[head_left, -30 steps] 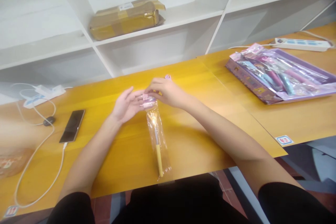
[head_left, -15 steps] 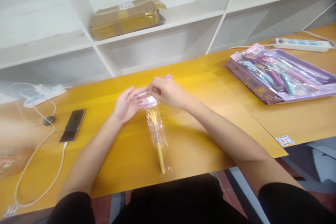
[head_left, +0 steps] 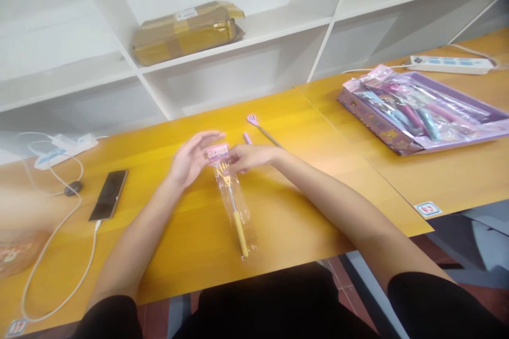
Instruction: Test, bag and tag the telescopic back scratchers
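Note:
A yellow back scratcher [head_left: 239, 225] with a hand-shaped head and metal rod lies in a clear plastic bag topped by a pink header card [head_left: 218, 153]. My right hand [head_left: 249, 158] has its fingers curled and closed on the bag's upper right side, just below the card. On the other side, my left hand [head_left: 190, 159] is open, fingers stretched out beside the card's left edge. Beyond my right hand lies an unwrapped purple back scratcher [head_left: 252, 120], its rod partly behind my wrist. A short purple stick end [head_left: 247, 139] shows near it.
At the right stands a purple display box [head_left: 382, 127] of bagged back scratchers, with a power strip [head_left: 451, 65] behind it. A phone [head_left: 108, 195] on a white charging cable [head_left: 89, 270] lies left. A taped parcel [head_left: 185, 36] sits on the white shelf.
My right hand has come down and nearer to me, from above the header card to its right side. The purple back scratcher behind it is now uncovered. My left hand's fingers have lifted off the card.

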`<state>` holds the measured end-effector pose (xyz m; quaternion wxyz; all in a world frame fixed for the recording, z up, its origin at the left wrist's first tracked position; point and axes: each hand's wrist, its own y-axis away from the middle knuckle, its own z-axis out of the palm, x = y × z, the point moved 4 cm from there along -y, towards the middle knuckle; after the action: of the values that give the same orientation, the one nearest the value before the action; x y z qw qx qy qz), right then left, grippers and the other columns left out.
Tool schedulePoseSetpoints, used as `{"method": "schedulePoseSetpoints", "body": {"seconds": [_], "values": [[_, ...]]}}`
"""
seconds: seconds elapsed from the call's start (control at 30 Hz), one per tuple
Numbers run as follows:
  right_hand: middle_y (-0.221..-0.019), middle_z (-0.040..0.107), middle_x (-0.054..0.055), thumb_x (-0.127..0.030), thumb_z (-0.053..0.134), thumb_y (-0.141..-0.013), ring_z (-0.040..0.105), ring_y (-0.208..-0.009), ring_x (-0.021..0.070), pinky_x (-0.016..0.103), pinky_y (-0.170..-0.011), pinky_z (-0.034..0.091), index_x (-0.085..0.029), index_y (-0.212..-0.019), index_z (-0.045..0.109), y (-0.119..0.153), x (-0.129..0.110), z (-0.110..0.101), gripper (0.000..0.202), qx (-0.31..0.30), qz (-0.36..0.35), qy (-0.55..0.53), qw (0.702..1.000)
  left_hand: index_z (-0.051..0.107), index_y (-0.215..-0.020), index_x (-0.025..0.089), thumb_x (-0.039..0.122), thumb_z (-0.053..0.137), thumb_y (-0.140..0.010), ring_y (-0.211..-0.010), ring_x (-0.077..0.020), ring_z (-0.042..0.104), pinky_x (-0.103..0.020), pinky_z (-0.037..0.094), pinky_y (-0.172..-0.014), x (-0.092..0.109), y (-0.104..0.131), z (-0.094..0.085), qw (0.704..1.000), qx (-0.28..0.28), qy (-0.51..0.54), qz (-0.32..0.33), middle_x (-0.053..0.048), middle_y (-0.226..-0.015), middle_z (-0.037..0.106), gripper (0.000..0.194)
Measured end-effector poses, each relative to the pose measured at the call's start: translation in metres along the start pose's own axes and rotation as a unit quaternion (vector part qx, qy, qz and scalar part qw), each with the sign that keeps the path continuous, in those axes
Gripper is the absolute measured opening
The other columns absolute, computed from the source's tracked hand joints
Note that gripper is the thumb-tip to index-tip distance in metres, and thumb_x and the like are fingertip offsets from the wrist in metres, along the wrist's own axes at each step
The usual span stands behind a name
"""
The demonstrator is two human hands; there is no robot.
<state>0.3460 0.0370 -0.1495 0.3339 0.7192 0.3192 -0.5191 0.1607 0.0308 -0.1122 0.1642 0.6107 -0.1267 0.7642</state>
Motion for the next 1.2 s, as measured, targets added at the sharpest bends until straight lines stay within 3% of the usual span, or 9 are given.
{"method": "schedulePoseSetpoints", "body": {"seconds": [0.13, 0.3, 0.5, 0.67, 0.87, 0.97, 1.07, 1.2], "values": [[-0.071, 0.059, -0.004, -0.042, 0.086, -0.100, 0.052, -0.062, 0.0110, 0.023, -0.058, 0.041, -0.015, -0.094, 0.071, 0.000, 0.001, -0.002, 0.031, -0.012, -0.018, -0.007, 1.000, 0.076, -0.118, 0.023, 0.040, 0.078, -0.098, -0.119, -0.0290, 0.080, -0.042, 0.066, -0.098, -0.001, 0.001, 0.001, 0.999, -0.005, -0.019, 0.044, -0.014, -0.149, 0.076, 0.026], [-0.071, 0.062, -0.004, -0.041, 0.087, -0.098, 0.054, -0.062, 0.0120, 0.024, -0.059, 0.043, -0.015, -0.094, 0.072, 0.000, -0.001, -0.002, 0.030, -0.016, -0.027, 0.004, 1.000, 0.075, -0.124, 0.022, 0.059, 0.087, -0.092, -0.104, -0.0258, 0.080, -0.035, 0.063, -0.088, -0.008, -0.002, -0.005, 0.990, 0.030, -0.124, 0.057, -0.014, -0.122, 0.084, 0.050], [-0.070, 0.062, -0.004, -0.037, 0.087, -0.098, 0.058, -0.064, 0.0121, 0.023, -0.063, 0.045, -0.016, -0.094, 0.070, -0.001, -0.002, -0.003, 0.028, -0.002, -0.003, 0.027, 1.000, 0.083, -0.104, 0.019, 0.050, 0.091, -0.086, -0.106, -0.0276, 0.078, -0.040, 0.061, -0.100, -0.009, -0.005, -0.005, 0.965, 0.045, -0.246, 0.082, -0.012, -0.113, 0.085, 0.037], [-0.073, 0.064, -0.003, -0.045, 0.093, -0.093, 0.060, -0.066, 0.0134, 0.024, -0.063, 0.047, -0.014, -0.104, 0.074, 0.000, -0.002, -0.007, 0.038, 0.001, -0.005, 0.039, 0.999, 0.082, -0.105, 0.019, 0.044, 0.088, -0.084, -0.105, -0.0266, 0.078, -0.038, 0.063, -0.093, -0.014, -0.007, -0.007, 0.955, 0.057, -0.281, 0.073, -0.010, -0.113, 0.084, 0.033], [-0.083, 0.066, 0.000, -0.046, 0.084, -0.103, 0.055, -0.066, 0.0131, 0.025, -0.060, 0.041, -0.014, -0.122, 0.078, 0.009, -0.007, -0.018, 0.037, 0.043, -0.022, 0.053, 0.997, 0.075, -0.104, 0.018, 0.048, 0.088, -0.082, -0.096, -0.0252, 0.078, -0.034, 0.065, -0.075, -0.028, -0.012, -0.015, 0.961, 0.059, -0.268, 0.043, -0.009, -0.106, 0.083, 0.039], [-0.084, 0.064, 0.000, -0.045, 0.075, -0.110, 0.052, -0.065, 0.0128, 0.025, -0.057, 0.038, -0.015, -0.122, 0.076, 0.010, -0.011, -0.019, 0.032, 0.080, -0.028, 0.038, 0.996, 0.074, -0.103, 0.018, 0.048, 0.090, -0.082, -0.088, -0.0221, 0.077, -0.033, 0.066, -0.073, -0.030, -0.011, -0.015, 0.965, 0.054, -0.253, 0.042, -0.008, -0.102, 0.082, 0.040], [-0.077, 0.060, -0.002, -0.044, 0.070, -0.115, 0.050, -0.063, 0.0126, 0.025, -0.057, 0.035, -0.016, -0.104, 0.071, 0.007, -0.013, -0.018, 0.029, 0.158, -0.011, 0.061, 0.986, 0.074, -0.102, 0.018, 0.046, 0.092, -0.081, -0.076, -0.0173, 0.073, -0.031, 0.064, -0.070, -0.029, -0.010, -0.014, 0.967, 0.052, -0.245, 0.042, -0.006, -0.095, 0.080, 0.040], [-0.074, 0.058, -0.003, -0.042, 0.075, -0.113, 0.050, -0.066, 0.0122, 0.025, -0.059, 0.032, -0.019, -0.085, 0.059, 0.005, -0.018, -0.016, 0.040, 0.261, -0.003, 0.114, 0.959, 0.074, -0.102, 0.017, 0.044, 0.088, -0.083, -0.073, -0.0159, 0.073, -0.031, 0.064, -0.070, -0.026, -0.009, -0.011, 0.967, 0.046, -0.245, 0.046, -0.005, -0.093, 0.079, 0.036]]}}
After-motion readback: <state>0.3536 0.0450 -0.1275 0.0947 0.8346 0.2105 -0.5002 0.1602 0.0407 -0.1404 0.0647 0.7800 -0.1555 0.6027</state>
